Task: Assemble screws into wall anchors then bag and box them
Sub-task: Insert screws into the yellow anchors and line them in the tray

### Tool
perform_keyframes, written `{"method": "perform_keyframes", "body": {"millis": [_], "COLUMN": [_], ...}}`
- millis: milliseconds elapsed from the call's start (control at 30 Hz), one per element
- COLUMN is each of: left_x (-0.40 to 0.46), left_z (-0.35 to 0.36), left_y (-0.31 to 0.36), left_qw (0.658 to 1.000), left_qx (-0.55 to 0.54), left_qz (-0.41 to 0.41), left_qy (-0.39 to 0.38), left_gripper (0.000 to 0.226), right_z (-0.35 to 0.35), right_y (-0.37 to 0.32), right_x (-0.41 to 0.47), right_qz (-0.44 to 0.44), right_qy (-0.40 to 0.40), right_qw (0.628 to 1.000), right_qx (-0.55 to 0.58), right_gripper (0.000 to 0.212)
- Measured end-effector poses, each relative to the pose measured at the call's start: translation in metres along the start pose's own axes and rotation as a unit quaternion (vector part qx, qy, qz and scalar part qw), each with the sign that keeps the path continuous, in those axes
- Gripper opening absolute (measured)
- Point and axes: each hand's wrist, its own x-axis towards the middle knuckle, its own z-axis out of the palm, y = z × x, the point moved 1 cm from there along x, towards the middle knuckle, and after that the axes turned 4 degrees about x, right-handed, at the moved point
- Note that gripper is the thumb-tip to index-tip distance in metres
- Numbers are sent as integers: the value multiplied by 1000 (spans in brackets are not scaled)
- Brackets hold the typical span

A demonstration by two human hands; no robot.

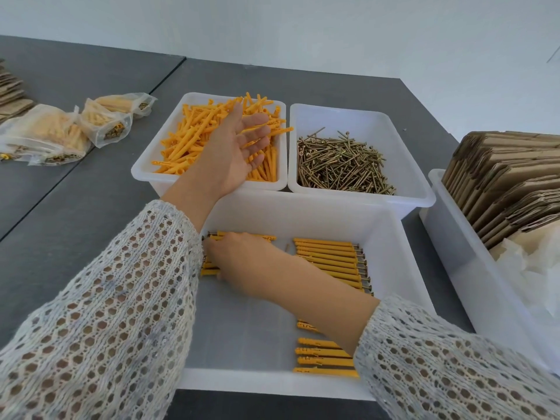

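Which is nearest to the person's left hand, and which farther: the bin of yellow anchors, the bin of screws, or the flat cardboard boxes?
From the left hand:
1. Bin of yellow anchors, directly under it.
2. Bin of screws, just right.
3. Flat cardboard boxes, far right.

Dark grey tabletop with a seam, against a plain pale wall, in soft even light.

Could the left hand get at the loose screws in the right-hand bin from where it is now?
Probably yes: the left hand hovers open over the anchor bin, and the screws lie uncovered in the adjoining open-topped bin.
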Motion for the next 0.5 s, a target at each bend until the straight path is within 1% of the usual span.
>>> {"method": "perform_keyframes", "body": {"millis": [67,133,167,200,267,333,400,433,467,500], "left_x": [2,4,4,3,-2,-5,-5,-4,-2,-1], "left_z": [3,7,9,10,13,16,18,18,19,19], "left_y": [-2,-6,-8,-11,-15,-18,-22,-23,-23,-23], "left_qw": [998,986,968,942,889,845,799,782,774,773], "left_qx": [48,143,216,285,371,422,488,516,534,543], "left_qz": [24,75,116,164,252,316,346,346,338,326], "left_qy": [12,39,53,68,93,90,60,45,35,30], "left_gripper": [33,21,18,18,20,25,28,29,30,32], "right_z": [-1,-4,-8,-10,-20,-34,-54,-65,-78,-88], "right_y": [0,-2,-4,-4,-5,0,11,17,22,31], "right_x": [1,0,-1,-1,-3,-9,-15,-20,-27,-32], "right_qz": [2,10,16,21,39,54,61,61,58,58], "right_qy": [0,-4,-9,-12,-39,-88,-151,-178,-188,-181], "right_qw": [1000,1000,1000,999,998,993,980,969,958,947], "right_qx": [0,8,16,22,41,62,116,162,207,260], "right_gripper": [31,33,33,31,24,3,26,31,33,33]}}
